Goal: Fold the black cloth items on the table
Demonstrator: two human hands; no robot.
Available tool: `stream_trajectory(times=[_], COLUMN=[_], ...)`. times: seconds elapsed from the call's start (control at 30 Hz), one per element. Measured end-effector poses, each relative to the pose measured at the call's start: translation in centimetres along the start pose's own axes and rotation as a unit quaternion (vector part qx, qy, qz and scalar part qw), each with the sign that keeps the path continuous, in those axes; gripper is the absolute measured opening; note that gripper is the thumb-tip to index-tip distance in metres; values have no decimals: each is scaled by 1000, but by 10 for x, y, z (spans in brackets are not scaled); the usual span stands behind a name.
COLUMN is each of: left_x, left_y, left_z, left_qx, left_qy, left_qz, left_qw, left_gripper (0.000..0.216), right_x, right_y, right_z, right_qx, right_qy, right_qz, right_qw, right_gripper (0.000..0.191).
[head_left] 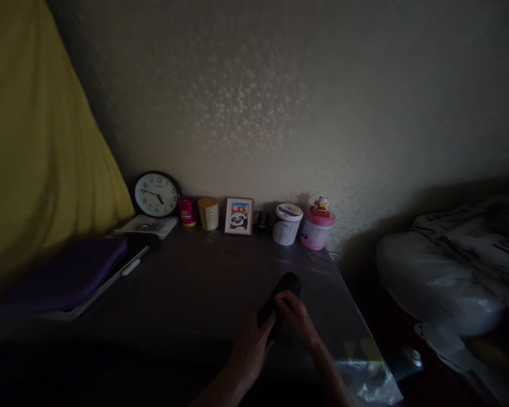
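Note:
A black elongated object (290, 281) with a rounded far end is held low over the near right part of the table; the dim light hides what kind of thing it is. My left hand (253, 340) wraps around its near end, thumb along the side. Closer to the rounded end, my right hand (297, 316) pinches at its upper side with the fingers bent together. The object tilts away from me toward the right, and its underside is hidden.
Along the wall stand a clock (156, 194), a red can (187, 211), a yellow container (208, 213), a panda picture frame (239, 216), a white tub (287, 225) and a pink tub (316, 230) topped by a figurine. A purple case (68, 271) lies left; plastic bags (436, 282) right.

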State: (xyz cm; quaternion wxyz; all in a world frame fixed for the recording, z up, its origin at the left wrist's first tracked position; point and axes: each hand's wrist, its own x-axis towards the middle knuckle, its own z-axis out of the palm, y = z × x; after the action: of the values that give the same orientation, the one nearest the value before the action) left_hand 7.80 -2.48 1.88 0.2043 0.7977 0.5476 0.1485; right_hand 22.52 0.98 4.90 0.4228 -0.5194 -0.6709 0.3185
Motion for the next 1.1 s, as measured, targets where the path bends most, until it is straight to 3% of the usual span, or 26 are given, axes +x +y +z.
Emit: stream_trajectory(times=[0.23,0.4,0.7,0.9,1.0,1.1], left_x=[-3,-6,-10,-30,-39,-40], left_y=[0,-7,-9,-17,-18,-14], left_z=[1,0,-6,-12,-10,-6], left_qx=[15,-22,-37,-60,-41,8], left_qy=[-5,7,9,15,27,58], left_qz=[-13,8,4,-10,-5,4], left_qw=[1000,1000,999,998,999,998], left_gripper=[60,67,61,66,68,70], right_x=[20,24,21,17,13,10], right_y=[9,9,-1,25,33,24], right_z=[17,22,10,-23,-33,-27], right_qx=[-218,-284,-179,3,21,-7], right_qy=[-20,-14,-31,113,126,100], right_qz=[-45,-30,-86,51,95,64], right_qw=[975,958,980,992,987,993], right_gripper=[17,11,21,34,36,31])
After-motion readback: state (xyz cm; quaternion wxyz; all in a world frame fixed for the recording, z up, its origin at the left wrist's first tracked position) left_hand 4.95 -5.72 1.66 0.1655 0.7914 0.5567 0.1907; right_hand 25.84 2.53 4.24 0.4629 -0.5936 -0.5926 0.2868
